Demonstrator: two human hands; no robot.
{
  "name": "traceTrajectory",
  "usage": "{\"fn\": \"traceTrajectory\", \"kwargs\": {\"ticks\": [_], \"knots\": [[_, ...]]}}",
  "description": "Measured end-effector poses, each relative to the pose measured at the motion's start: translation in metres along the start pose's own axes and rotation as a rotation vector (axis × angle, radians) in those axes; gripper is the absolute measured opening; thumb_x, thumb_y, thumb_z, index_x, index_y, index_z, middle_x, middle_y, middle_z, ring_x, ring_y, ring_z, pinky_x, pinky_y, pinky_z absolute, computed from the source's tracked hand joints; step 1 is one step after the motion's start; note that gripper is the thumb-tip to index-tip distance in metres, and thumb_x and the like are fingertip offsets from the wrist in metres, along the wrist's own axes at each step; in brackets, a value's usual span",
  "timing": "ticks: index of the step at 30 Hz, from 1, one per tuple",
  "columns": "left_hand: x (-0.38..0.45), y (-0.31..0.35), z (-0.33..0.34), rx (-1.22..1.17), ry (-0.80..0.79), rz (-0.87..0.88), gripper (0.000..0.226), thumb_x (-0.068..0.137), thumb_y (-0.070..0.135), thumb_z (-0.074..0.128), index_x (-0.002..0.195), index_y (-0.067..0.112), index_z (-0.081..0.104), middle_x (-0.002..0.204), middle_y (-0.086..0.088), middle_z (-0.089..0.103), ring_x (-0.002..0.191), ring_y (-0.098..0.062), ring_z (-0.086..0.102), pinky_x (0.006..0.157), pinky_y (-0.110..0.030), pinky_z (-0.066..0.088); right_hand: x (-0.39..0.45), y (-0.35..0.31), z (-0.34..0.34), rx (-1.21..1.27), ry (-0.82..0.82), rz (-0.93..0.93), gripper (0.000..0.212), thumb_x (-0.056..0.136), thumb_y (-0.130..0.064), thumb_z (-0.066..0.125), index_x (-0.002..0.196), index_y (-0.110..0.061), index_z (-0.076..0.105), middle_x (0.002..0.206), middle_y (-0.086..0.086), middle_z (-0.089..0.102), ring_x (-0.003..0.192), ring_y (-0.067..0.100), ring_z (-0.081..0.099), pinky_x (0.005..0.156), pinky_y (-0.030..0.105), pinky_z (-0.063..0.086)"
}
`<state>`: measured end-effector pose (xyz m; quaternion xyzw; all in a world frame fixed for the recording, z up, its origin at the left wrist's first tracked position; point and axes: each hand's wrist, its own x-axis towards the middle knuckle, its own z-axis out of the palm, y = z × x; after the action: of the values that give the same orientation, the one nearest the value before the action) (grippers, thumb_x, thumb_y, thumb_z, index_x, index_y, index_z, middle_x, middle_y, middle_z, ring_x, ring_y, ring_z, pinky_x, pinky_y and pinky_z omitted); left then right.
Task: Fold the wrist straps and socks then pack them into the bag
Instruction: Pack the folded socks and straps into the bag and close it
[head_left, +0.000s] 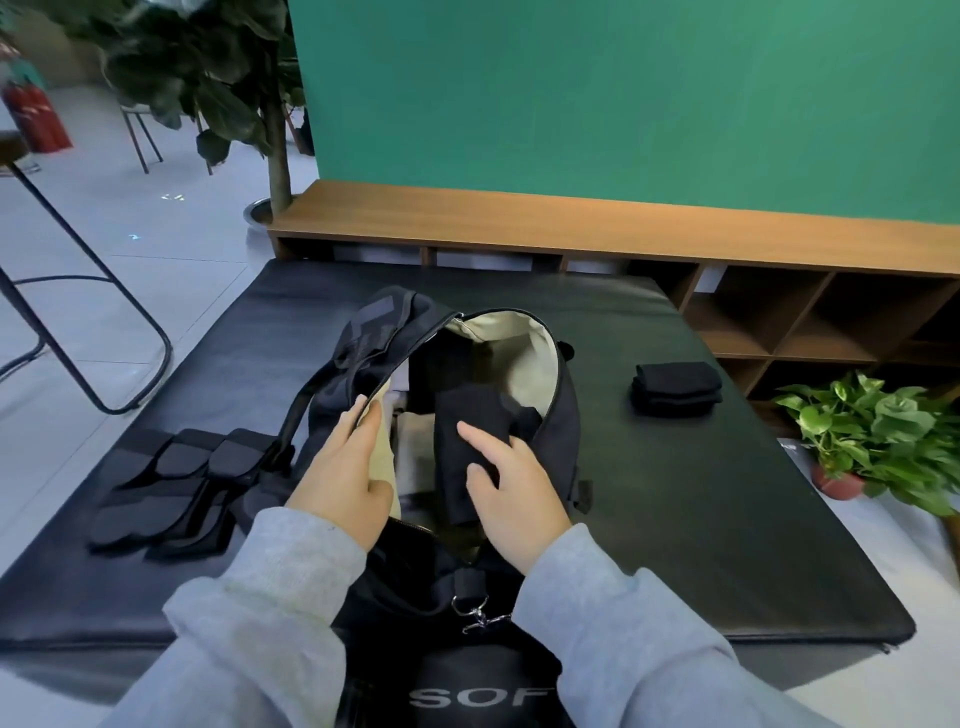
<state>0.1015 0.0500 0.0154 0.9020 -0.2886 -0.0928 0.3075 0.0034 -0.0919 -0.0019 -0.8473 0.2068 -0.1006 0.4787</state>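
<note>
Your left hand (345, 467) grips the near-left edge of the bag's (563, 415) opening, fingers curled over the rim and holding it wide. Your right hand (511, 488) is closed on one folded black sock (462, 441), thumb on top, holding it over the open mouth of the bag, partly inside. The two hands are apart, one on each side of the opening. Both sleeves are grey.

The black bag, with its pale lining, sits in the middle of the mat (701, 519), near its front edge, with a metal clip (480, 613) at its near end. One stack of folded black socks (675, 387) lies toward the mat's right edge, well apart from the bag. The black wrist straps (171, 493) lie unfolded by the left edge; how many there are, you cannot tell.

The black mat lies on a pale tiled floor. Behind it runs a wooden bench (519, 218) with cubbyholes under a green wall. One potted plant (872, 441) stands at the right, one tall tree (275, 130) at the back left, and a stool's (78, 291) black legs at the left.
</note>
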Motion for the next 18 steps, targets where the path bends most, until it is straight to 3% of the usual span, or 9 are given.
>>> {"fn": "traceTrajectory", "kwargs": {"ticks": [2,5,7,12,18], "knots": [[-0.001,0.002,-0.003,-0.008,0.014,0.006,0.076,0.086,-0.008,0.039,0.150,0.018,0.007,0.156,0.012,-0.001,0.142,-0.008,0.010,0.105,-0.018,0.025,0.005,-0.001,0.005,-0.041,-0.047,0.091,0.046,0.098,-0.024,0.045,0.141,-0.040,0.037,0.146,0.003,0.033,0.092,0.010,0.048,0.087,0.022,0.041],[-0.004,0.005,-0.006,-0.020,0.035,0.022,0.079,0.085,-0.009,0.040,0.150,0.020,0.007,0.156,0.014,-0.003,0.141,-0.009,0.013,0.098,-0.013,0.023,0.010,-0.007,0.012,-0.017,-0.042,0.066,0.049,0.093,-0.024,0.055,0.139,-0.037,0.041,0.141,-0.001,0.038,0.118,0.014,0.047,0.095,0.020,0.037],[-0.006,0.009,-0.007,-0.032,0.051,0.021,0.080,0.085,-0.011,0.039,0.150,0.022,0.007,0.155,0.017,-0.006,0.140,-0.008,0.016,0.099,-0.015,0.027,0.016,-0.014,0.018,0.058,-0.052,0.013,0.049,0.090,-0.021,0.060,0.135,-0.036,0.046,0.137,-0.004,0.043,0.126,0.012,0.043,0.102,0.023,0.037],[-0.010,0.015,-0.008,-0.021,0.060,0.011,0.080,0.085,-0.013,0.039,0.150,0.022,0.008,0.155,0.016,-0.007,0.141,-0.007,0.013,0.094,-0.009,0.019,0.032,-0.016,0.030,0.177,-0.136,0.071,0.054,0.089,-0.022,0.063,0.136,-0.032,0.039,0.133,-0.005,0.050,0.117,0.012,0.052,0.100,0.026,0.043],[-0.013,0.018,-0.016,0.021,0.046,0.009,0.082,0.084,-0.014,0.037,0.149,0.025,0.007,0.155,0.015,-0.010,0.142,-0.008,0.009,0.090,-0.009,0.018,0.042,-0.007,0.037,0.012,0.009,0.193,0.057,0.093,-0.027,0.055,0.144,-0.024,0.030,0.139,0.007,0.038,0.114,0.023,0.049,0.091,0.028,0.041]]}}
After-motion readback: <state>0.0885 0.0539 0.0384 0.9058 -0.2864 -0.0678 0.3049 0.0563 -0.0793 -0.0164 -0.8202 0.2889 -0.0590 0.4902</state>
